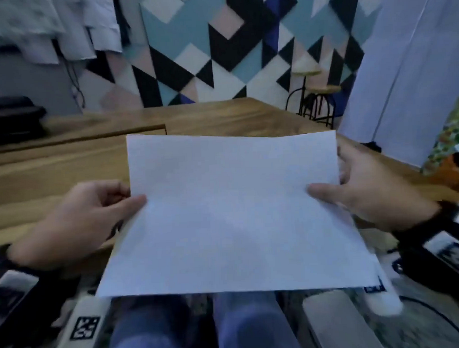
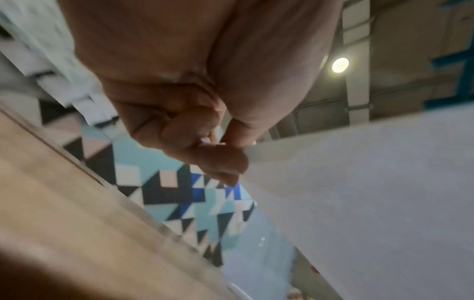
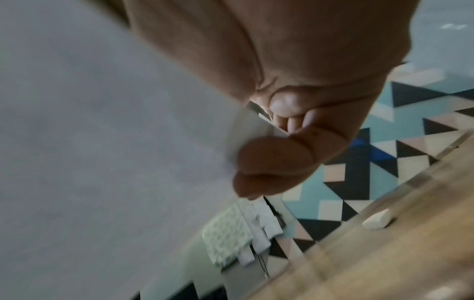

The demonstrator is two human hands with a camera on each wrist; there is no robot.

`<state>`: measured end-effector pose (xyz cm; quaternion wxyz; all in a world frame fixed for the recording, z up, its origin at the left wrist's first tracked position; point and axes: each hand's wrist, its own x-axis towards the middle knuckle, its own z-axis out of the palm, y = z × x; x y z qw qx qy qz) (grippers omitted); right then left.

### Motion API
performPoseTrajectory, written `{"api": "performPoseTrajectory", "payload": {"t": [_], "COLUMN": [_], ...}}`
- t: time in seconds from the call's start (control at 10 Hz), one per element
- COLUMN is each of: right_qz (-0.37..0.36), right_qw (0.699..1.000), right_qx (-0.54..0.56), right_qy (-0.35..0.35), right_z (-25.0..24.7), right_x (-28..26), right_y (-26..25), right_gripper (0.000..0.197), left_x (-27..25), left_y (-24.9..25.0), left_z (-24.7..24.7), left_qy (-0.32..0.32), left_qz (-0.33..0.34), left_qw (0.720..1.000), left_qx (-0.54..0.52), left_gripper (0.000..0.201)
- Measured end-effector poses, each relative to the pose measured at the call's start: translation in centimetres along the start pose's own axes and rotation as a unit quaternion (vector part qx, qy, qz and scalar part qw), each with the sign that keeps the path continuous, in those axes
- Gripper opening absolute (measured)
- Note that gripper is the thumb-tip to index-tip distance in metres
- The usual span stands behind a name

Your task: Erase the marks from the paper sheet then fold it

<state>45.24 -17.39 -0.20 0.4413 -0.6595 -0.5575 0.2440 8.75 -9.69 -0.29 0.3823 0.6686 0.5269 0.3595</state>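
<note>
A plain white paper sheet (image 1: 232, 212) is held up in the air above the wooden table (image 1: 66, 164) and my lap, with no marks showing on the side facing me. My left hand (image 1: 89, 217) pinches its left edge, thumb on top and fingers beneath. My right hand (image 1: 372, 189) pinches the right edge the same way. The left wrist view shows the paper sheet (image 2: 372, 203) from below, with my left hand (image 2: 220, 158) curled under its edge. In the right wrist view my right hand (image 3: 277, 158) clamps the paper sheet (image 3: 102, 162), and a white eraser (image 3: 377, 220) lies on the table (image 3: 384, 263).
A dark object (image 1: 13, 119) sits at the table's far left. Stools (image 1: 314, 98) stand beyond the far right corner, before a patterned wall (image 1: 219, 49). A white board (image 1: 407, 76) leans at the right. My knees in blue jeans (image 1: 202, 328) show below the sheet.
</note>
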Motion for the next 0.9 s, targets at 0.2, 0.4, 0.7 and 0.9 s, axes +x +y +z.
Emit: {"api": "performPoseTrajectory", "payload": {"t": [0.2,0.4,0.7,0.9], "right_qz": [-0.005,0.024,0.015,-0.031], "right_qw": [0.988,0.93,0.82,0.851], "right_qx": [-0.146,-0.354,-0.541,-0.503], "right_qy": [-0.052,-0.097,-0.187,-0.148], "right_z": [8.8,13.7,16.2,14.0], "right_x": [9.5,15.4,18.3,16.5], "right_y": [-4.9,-6.1,-5.0,-7.4], "right_gripper": [0.071,0.08,0.063,0.055], "left_x": [7.1,12.5,15.1,14.0], "left_y": [-2.5,-5.2,-5.7,-3.5], "left_z": [-5.7,-7.5,-6.4,-7.0], "left_qy": [0.065,0.056,-0.059,0.013], "left_qz": [-0.081,-0.152,-0.262,-0.135], "left_qw": [0.977,0.955,0.916,0.908], "left_qx": [0.185,0.248,0.298,0.396], "left_gripper": [0.021,0.028,0.031,0.028]}}
